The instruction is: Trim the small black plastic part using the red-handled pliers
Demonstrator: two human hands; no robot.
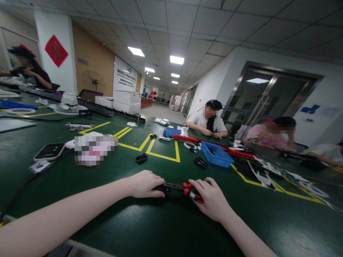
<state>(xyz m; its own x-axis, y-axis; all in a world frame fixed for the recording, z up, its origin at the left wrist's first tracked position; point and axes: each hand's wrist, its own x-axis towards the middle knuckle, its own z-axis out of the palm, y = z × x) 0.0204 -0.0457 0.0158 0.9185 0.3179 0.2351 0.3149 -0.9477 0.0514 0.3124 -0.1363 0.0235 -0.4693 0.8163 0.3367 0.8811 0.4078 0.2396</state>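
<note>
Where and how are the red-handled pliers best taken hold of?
Probably by the handles, from the right, as the right hand does: they extend that way, while the metal nose points left toward the dark piece in the left hand.

We see a smooth green tabletop with a soft sheen; our pliers have metal jaws and plastic-looking red-and-black grips; the blue tray looks like smooth plastic.
</note>
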